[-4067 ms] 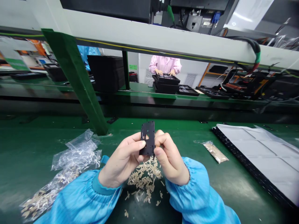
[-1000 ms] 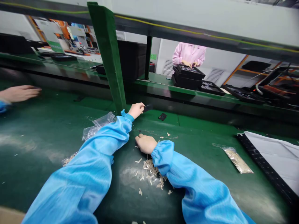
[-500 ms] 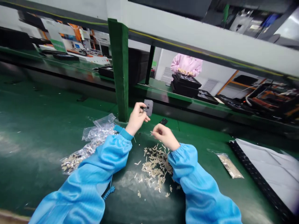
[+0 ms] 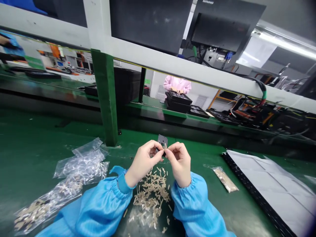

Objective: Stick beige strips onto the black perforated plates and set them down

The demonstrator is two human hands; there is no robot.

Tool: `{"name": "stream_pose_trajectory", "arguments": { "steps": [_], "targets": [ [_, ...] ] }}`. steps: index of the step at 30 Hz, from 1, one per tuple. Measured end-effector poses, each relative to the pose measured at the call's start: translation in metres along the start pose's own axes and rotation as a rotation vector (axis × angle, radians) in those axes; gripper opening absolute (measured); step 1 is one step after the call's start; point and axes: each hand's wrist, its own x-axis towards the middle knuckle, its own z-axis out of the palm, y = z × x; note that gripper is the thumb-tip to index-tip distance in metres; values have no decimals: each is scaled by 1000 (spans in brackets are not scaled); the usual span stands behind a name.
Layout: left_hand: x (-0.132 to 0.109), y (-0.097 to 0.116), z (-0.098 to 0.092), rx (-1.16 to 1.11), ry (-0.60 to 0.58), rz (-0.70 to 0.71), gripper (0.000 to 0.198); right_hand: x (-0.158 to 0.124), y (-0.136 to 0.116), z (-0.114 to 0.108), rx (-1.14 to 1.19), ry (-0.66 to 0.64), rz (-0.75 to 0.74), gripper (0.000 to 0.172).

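A small flat dark-grey plate (image 4: 162,139) with small cutouts stands tilted between my hands. My left hand (image 4: 145,159) grips its lower part between thumb and fingers. Opposite it, my right hand (image 4: 179,161) is closed in a pinch at the plate's lower right. A tiny pale strip (image 4: 165,145) shows at its fingertips, against the plate; the fingers partly hide it. Below both hands, a loose heap of small beige bent pieces (image 4: 153,194) is spread over the green bench.
Clear plastic bags (image 4: 84,164) with small pieces lie at left. A small bag of beige pieces (image 4: 225,179) and a black-edged white sheet (image 4: 266,187) lie at right. A green post (image 4: 105,98) rises ahead. Beyond it, a person in pink (image 4: 177,85) works behind stacked black trays (image 4: 178,101).
My right hand has come up to the plate in my left hand, and both hands now meet there. The plate sits lower in view, and the camera view has shifted upward and right.
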Motion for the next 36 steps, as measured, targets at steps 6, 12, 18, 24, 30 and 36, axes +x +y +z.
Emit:
{"name": "stream_pose_trajectory", "arguments": {
  "steps": [6, 12, 18, 24, 30, 36],
  "targets": [
    [-3, 3, -3, 121, 8, 52, 11, 0, -2, 0, -99, -23, -113, 10],
    [-3, 8, -9, 259, 22, 158, 12, 2, -11, -4, -326, -108, -297, 8],
    [-10, 15, -10, 453, 37, 305, 13, -2, -14, -6, -512, -118, -428, 12],
    [-13, 17, -8, 535, 38, 333, 12, -5, -16, -8, -606, -128, -458, 14],
    [-14, 17, -8, 614, 40, 345, 13, -5, -15, -8, -588, -166, -442, 15],
    [-13, 20, -8, 624, 18, 346, 13, -2, -16, -11, -554, -136, -398, 15]
  ]
}}
